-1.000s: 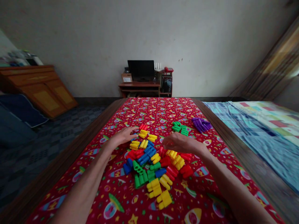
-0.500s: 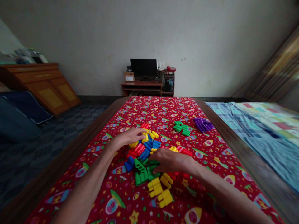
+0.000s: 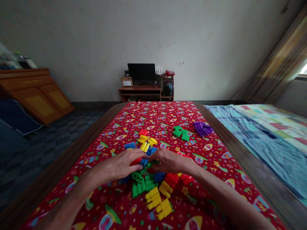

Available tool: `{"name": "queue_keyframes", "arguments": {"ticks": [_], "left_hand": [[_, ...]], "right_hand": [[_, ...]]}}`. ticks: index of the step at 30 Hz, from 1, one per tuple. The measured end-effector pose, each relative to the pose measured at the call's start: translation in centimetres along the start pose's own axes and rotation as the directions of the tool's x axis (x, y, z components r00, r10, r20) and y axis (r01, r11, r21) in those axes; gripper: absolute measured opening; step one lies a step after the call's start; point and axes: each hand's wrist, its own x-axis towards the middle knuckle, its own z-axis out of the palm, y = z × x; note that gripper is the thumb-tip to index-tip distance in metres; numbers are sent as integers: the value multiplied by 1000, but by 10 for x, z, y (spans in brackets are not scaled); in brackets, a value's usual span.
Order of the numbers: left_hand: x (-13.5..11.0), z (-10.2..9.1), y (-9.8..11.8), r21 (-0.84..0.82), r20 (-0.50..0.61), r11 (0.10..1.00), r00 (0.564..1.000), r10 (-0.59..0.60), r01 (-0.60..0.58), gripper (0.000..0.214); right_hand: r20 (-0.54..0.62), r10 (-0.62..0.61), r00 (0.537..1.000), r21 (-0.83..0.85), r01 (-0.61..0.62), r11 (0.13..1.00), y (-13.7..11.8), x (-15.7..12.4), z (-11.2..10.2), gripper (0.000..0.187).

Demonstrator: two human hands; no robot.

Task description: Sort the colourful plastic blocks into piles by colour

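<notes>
My left hand (image 3: pixel 126 162) is over the left of a mixed heap of plastic building blocks, its thumb and fingers curled round a red block (image 3: pixel 136 161). My right hand (image 3: pixel 169 160) faces it from the right, fingers curled down among the blocks; what they hold is hidden. Blue blocks (image 3: pixel 151 150) show between and beyond the hands. Just below them lie green blocks (image 3: pixel 139 189). Nearer me are yellow blocks (image 3: pixel 153 198), with red blocks (image 3: pixel 171 180) under my right wrist. More yellow blocks (image 3: pixel 144 147) sit beyond my left fingers.
A patterned red cloth (image 3: pixel 115 198) covers the table. Farther right on it are a small green group (image 3: pixel 184 135) and a purple bundle of blocks (image 3: pixel 202 128). A bed (image 3: pixel 259 137) adjoins the right side. A monitor (image 3: pixel 141 74) stands on a desk by the wall.
My left hand has come nearer and closed round a red block. My right hand has shifted slightly towards it. The view has turned a little to the right.
</notes>
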Motion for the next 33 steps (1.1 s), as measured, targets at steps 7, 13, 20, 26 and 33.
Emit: {"name": "queue_keyframes", "arguments": {"ticks": [7,13,20,26,33], "left_hand": [[-39,29,1,37,82,999,997,-12,9,51],[-9,46,-17,-15,-106,999,994,-32,30,34],[13,29,2,-541,-57,802,939,-338,255,57],[30,39,5,-676,-267,732,901,-342,78,56],[36,40,14,-551,-408,834,861,-303,33,42]], "right_hand": [[-620,316,718,-48,-437,898,66,-27,-56,22],[-707,460,537,27,-630,776,130,-52,-49,24],[-672,466,575,-34,-654,756,137,-53,-48,26],[-606,380,699,35,-453,891,81,-34,-54,31],[-270,93,958,30,-88,996,18,-3,-20,18]]}}
